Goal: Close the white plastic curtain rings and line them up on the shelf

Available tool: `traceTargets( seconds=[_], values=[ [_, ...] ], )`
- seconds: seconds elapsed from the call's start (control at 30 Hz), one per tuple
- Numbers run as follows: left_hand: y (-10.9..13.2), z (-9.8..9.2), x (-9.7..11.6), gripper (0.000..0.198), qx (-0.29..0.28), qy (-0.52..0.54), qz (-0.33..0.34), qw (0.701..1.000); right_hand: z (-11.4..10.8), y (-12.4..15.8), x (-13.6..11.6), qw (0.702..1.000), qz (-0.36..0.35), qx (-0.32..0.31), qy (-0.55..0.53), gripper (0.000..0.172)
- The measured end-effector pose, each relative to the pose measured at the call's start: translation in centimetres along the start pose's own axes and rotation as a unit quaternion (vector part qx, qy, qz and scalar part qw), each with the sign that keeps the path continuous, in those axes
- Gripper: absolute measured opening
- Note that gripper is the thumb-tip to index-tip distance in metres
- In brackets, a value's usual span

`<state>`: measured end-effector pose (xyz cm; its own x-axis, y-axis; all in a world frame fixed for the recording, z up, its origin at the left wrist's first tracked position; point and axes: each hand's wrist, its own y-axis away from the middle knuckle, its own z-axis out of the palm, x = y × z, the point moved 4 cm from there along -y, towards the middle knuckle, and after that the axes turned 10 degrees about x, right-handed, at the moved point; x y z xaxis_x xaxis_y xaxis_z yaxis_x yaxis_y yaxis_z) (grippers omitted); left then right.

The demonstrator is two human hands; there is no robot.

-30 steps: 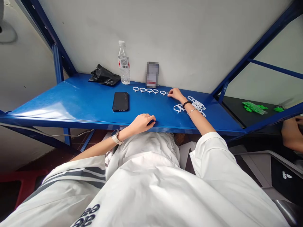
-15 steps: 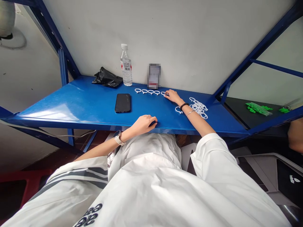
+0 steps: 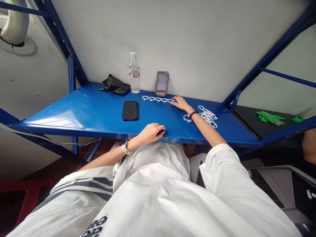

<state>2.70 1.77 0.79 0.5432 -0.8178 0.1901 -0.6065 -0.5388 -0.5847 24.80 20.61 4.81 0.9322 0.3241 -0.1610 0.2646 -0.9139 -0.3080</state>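
Observation:
Near the back of the blue table (image 3: 98,112), my right hand (image 3: 182,103) reaches to the right end of a row of white plastic rings with small tabs. Its fingers are closed on a white ring (image 3: 175,101), partly hidden beneath them. Beside it lies another row ring (image 3: 170,101); the leftmost ring (image 3: 145,98) is near the bottle. My left hand (image 3: 153,132) rests at the front edge, fingers loosely curled, thumb apart, nothing visible in it. A loose white ring (image 3: 187,118) and a tangled pile of white rings (image 3: 207,114) lie by my right forearm.
A black phone (image 3: 130,110) lies left of the hands. Behind are a water bottle (image 3: 134,75), a black plastic bag (image 3: 115,85) and a blurred upright device (image 3: 162,84). Green pieces in a bag (image 3: 270,118) lie on the dark surface at right. Another person's arm (image 3: 309,146) shows there.
The view has tilted, so the table sits slightly lower in the picture. My right fingers have shifted slightly right, exposing more of the row's end. My left hand stays at the edge.

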Motion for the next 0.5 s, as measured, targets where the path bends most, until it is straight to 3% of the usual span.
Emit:
traceTargets(
  seconds=[0.17,0.3,0.5],
  values=[
    [0.0,-0.1,-0.1,0.017,-0.003,-0.001,-0.003,1.000,-3.4,4.1,0.5,0.999,-0.023,0.041,-0.028,0.044],
    [0.0,0.0,-0.2,0.017,-0.007,0.005,-0.008,1.000,-5.6,9.3,1.9,0.998,-0.054,0.009,-0.002,0.044],
    [0.1,-0.1,-0.3,0.019,-0.012,0.012,-0.016,1.000,-6.5,14.4,3.7,1.000,-0.027,-0.011,0.001,0.043]
  ],
)
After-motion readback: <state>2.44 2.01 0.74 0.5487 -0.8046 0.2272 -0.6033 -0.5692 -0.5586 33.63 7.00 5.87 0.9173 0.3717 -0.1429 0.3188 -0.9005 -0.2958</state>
